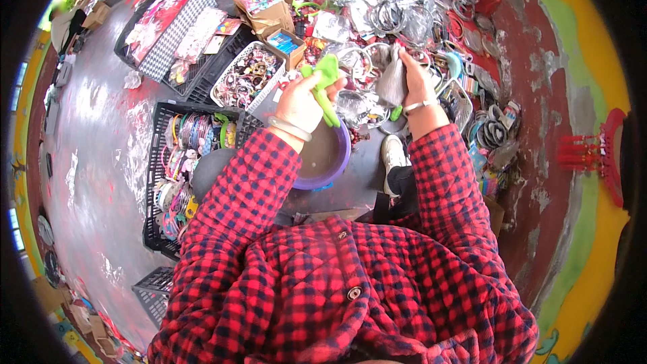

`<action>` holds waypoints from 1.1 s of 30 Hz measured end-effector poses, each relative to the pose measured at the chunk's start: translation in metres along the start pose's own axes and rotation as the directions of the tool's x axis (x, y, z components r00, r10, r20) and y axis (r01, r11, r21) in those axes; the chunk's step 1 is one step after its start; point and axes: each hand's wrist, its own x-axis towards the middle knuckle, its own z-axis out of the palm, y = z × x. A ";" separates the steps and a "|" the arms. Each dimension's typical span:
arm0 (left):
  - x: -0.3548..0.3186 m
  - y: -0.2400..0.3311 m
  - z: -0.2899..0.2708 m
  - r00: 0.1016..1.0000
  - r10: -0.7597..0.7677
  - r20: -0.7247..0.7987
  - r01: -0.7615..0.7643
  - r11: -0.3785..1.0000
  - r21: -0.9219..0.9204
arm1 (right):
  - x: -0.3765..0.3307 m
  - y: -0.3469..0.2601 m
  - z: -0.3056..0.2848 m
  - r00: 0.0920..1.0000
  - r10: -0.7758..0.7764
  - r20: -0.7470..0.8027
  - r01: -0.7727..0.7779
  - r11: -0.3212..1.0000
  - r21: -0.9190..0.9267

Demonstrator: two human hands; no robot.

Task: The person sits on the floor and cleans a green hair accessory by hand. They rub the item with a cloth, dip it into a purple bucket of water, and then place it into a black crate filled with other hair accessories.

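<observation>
Lime-green, rubbery-looking glove point(326, 73), finger-like ends dangling, over the far rim of the round purple plastic basin point(346, 155); left hand point(302, 104) has fingers curled closed on it. Limp grey, knit-looking piece point(391, 82), probably its mate, right of the basin, against right hand point(419, 87); fingers nearly straight, hold hidden, can't tell. Both hands bare; neither piece worn, donning apparently left undone or reversed. Left of the basin, black lattice plastic crate point(150, 192): glossy curved headbands point(195, 131).

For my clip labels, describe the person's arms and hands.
The person wears long, quilted, red and dark checked fabric sleeves. The gloveless left hand has a thick, pale bangle at its wrist; the gloveless right hand, a thinner, silvery bangle.
</observation>
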 end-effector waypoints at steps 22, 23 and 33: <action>0.001 -0.005 0.023 0.971 0.009 -0.237 -0.068 0.969 -0.239 | -0.073 0.021 0.067 0.901 0.125 0.416 0.049 0.922 -0.383; 0.003 -0.003 0.022 0.969 0.036 -0.244 -0.093 0.970 -0.225 | -0.077 0.014 0.071 0.897 0.177 0.406 -0.037 0.944 -0.329; 0.005 0.015 0.033 0.960 0.012 -0.279 -0.073 0.975 -0.209 | -0.069 0.024 0.068 0.841 0.203 0.502 -0.074 0.961 -0.266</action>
